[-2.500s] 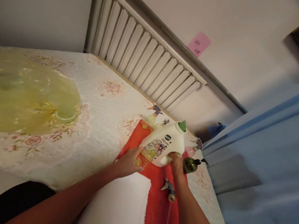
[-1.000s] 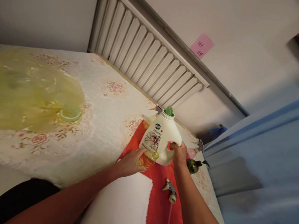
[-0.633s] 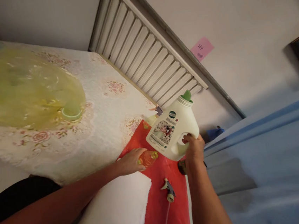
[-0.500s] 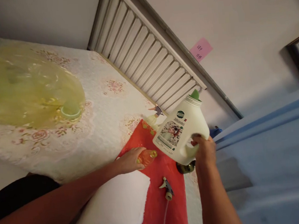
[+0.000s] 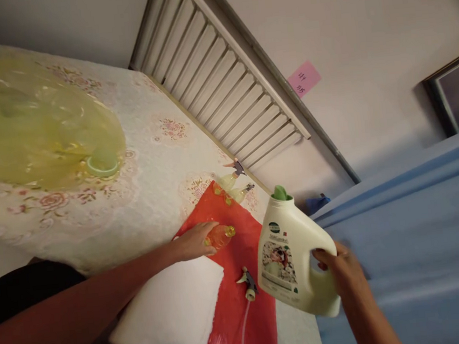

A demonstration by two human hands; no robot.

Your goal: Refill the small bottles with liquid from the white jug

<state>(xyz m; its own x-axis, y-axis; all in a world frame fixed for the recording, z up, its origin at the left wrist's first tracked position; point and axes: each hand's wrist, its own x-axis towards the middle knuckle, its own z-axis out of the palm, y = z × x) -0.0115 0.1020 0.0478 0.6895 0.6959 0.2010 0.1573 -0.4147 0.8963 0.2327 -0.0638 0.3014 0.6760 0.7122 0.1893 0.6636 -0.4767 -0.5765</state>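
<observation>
Gripping the cream jug (image 5: 300, 265) by its handle at lower right of the frame, our right hand (image 5: 342, 272) had its fingers wrapped through the loop, while our left hand (image 5: 195, 242), near centre, was curled round the orange bottle (image 5: 220, 236). Both necks stood uncapped, so we judged that a careless tilt of either could spill liquid onto the red sheet (image 5: 242, 244). The jug's label (image 5: 279, 262) seemed to read "SilkGarden", but we could not surely read the handwriting on the pink note (image 5: 304, 78), upper right.

Bottle (image 5: 220, 236) held in left hand (image 5: 193, 241), jug (image 5: 287, 266) in right hand (image 5: 344, 269); spray head (image 5: 248, 285) laid on mat (image 5: 263, 325), right of left hand; cloth (image 5: 174, 312) placed nearside.
</observation>
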